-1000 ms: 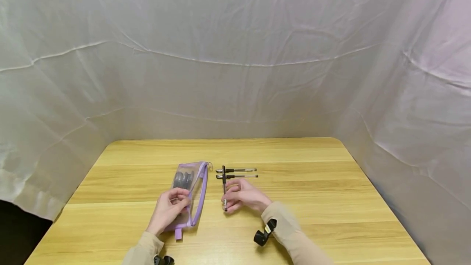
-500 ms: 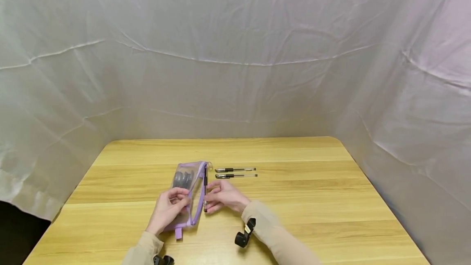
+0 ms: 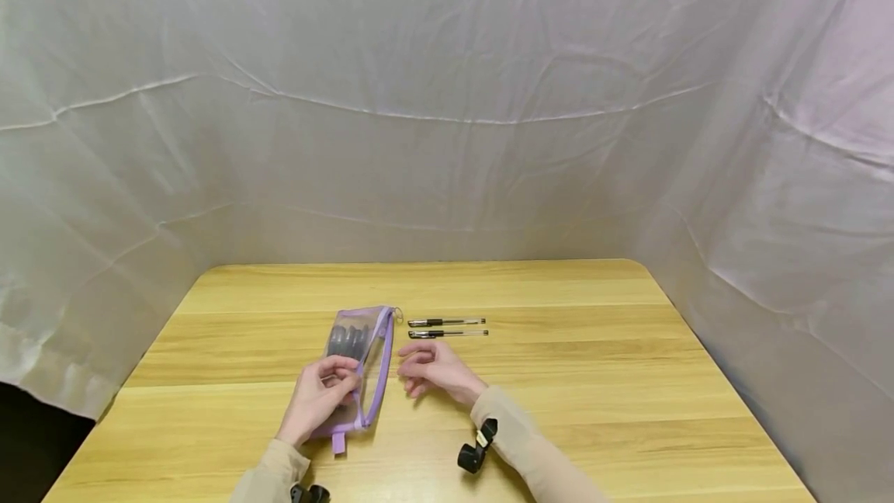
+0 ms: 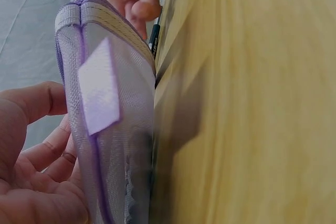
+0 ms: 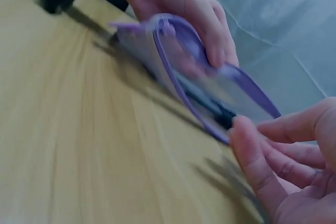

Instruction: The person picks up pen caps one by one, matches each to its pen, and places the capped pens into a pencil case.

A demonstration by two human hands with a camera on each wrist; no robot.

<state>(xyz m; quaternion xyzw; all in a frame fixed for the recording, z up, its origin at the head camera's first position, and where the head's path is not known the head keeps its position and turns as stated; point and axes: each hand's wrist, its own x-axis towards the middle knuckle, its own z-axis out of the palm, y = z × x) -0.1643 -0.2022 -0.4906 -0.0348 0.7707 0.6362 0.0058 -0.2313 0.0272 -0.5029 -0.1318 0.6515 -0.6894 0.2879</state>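
A mesh zip pencil case (image 3: 382, 380) with purple edging lies on the table in the head view, its zipped mouth gaping toward the right. My left hand (image 3: 316, 400) pinches the upper mesh at the mouth and lifts it. Dark objects (image 3: 347, 341) show through the mesh, and the right wrist view has a dark pen (image 5: 207, 100) inside the mouth. Just right of the mouth, my right hand (image 3: 441, 371) hovers with fingers loosely bent, holding nothing. Beyond it lie two black gel pens, an upper pen (image 3: 457, 322) and a lower pen (image 3: 459, 333), side by side.
The wooden table (image 3: 615, 379) reaches back to a grey fabric curtain (image 3: 447, 177) that also hangs at both sides. A small metal ring (image 3: 399, 315) hangs from the pencil case's far corner. A purple tab (image 3: 338, 443) sticks out at its near end.
My right hand brought an upright-pointing pen left to the pencil case's mouth and let it go inside, then drew back slightly right. My left hand has kept its grip.
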